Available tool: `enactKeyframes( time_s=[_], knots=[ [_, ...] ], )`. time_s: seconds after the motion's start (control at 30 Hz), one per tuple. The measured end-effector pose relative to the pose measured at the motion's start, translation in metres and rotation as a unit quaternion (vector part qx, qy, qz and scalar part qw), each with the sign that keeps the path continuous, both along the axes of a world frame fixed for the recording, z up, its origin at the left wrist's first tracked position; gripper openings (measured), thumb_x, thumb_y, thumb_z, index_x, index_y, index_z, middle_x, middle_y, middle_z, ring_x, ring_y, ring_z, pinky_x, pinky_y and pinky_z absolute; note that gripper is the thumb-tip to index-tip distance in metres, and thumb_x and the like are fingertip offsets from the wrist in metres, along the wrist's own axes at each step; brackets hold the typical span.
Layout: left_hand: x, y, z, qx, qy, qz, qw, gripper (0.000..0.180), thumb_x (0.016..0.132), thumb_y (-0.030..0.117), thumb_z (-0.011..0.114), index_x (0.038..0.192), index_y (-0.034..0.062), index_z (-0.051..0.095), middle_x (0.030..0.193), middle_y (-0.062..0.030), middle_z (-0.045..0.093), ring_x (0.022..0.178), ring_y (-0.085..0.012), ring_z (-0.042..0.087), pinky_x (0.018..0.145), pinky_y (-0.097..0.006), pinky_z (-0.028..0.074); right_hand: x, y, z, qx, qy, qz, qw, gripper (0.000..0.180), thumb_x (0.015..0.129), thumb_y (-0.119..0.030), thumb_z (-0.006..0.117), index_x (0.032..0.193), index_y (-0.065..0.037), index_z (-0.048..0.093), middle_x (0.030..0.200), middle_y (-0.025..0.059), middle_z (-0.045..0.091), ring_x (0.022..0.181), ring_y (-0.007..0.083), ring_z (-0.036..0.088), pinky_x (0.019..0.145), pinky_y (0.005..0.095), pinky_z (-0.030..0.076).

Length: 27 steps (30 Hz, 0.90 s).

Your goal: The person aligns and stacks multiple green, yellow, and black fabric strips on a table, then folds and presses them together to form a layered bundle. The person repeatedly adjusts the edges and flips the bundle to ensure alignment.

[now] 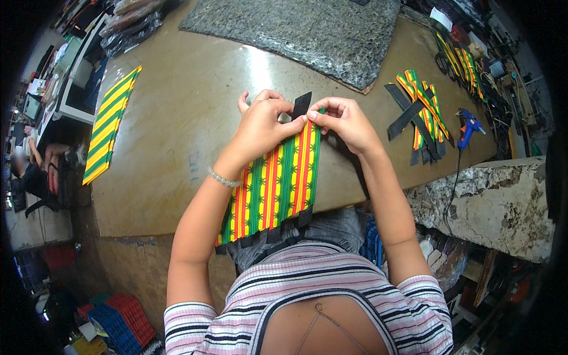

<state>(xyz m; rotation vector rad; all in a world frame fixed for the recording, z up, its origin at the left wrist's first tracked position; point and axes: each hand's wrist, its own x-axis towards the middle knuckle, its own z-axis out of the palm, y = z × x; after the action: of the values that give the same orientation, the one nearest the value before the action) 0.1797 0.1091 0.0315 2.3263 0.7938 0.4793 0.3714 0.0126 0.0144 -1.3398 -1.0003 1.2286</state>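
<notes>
A striped fabric panel (pixel 271 192) in green, yellow and red with dark leaf shapes hangs over the near table edge toward my lap. At its top edge, the thumb and fingers of my left hand (pixel 263 118) pinch the cloth. My right hand (pixel 346 121) pinches the same edge close beside it, and the fingertips of both hands nearly meet. Between them a short black strip (pixel 302 105) sticks up past the edge. Whether either hand grips this strip as well is hard to see. More black ends show along the panel's lower edge.
On the table (pixel 171 148), a yellow-and-green striped panel (pixel 112 125) lies left. A grey mat (pixel 296 35) covers the back. To the right are crossed patterned and black strips (pixel 423 112) and a blue glue gun (pixel 470 128) with its cord. Another person (pixel 35 177) sits far left.
</notes>
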Motion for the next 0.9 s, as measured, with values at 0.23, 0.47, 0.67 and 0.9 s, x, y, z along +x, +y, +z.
enactKeyframes(
  time_s=[0.23,0.47,0.67,0.9],
  knots=[
    [0.002,0.011,-0.015,-0.045,-0.024,-0.008,0.999,0.030,0.084,0.034,0.076,0.093,0.0052,0.076,0.098,-0.0063,0.069,0.104,-0.0183,0.060,0.107,-0.046,0.030,-0.027,-0.009,-0.008,0.140,-0.215,-0.133,0.957,0.017,0.088,-0.011,0.072,0.099,0.002,0.071,0.088,0.0059,0.069,0.074,0.0089,0.062,0.063,0.0227,0.049],
    [0.003,0.016,-0.014,-0.155,-0.074,-0.053,0.984,0.031,0.086,0.030,0.075,0.094,-0.0002,0.076,0.088,-0.0119,0.071,0.089,-0.0207,0.064,0.082,-0.034,0.049,-0.024,-0.009,-0.005,0.082,-0.084,-0.110,0.987,0.018,0.090,-0.013,0.073,0.101,0.002,0.071,0.094,0.0063,0.070,0.081,0.0099,0.064,0.069,0.0225,0.051],
    [0.001,0.009,-0.003,-0.057,-0.049,-0.032,0.997,0.033,0.084,0.033,0.076,0.093,0.0010,0.076,0.088,-0.0136,0.071,0.089,-0.0234,0.065,0.086,-0.037,0.048,-0.004,-0.011,-0.006,0.010,0.112,-0.025,0.993,0.030,0.095,-0.019,0.069,0.114,0.004,0.066,0.098,0.0058,0.071,0.083,0.0096,0.066,0.075,0.0240,0.054],
    [0.003,0.004,-0.005,0.017,-0.018,-0.026,0.999,0.033,0.084,0.035,0.075,0.087,0.0024,0.075,0.085,-0.0123,0.070,0.087,-0.0252,0.064,0.090,-0.037,0.044,-0.014,-0.007,-0.015,0.019,0.063,-0.054,0.996,0.020,0.093,-0.014,0.070,0.103,0.003,0.068,0.091,0.0053,0.070,0.080,0.0088,0.065,0.072,0.0224,0.053]
  ],
)
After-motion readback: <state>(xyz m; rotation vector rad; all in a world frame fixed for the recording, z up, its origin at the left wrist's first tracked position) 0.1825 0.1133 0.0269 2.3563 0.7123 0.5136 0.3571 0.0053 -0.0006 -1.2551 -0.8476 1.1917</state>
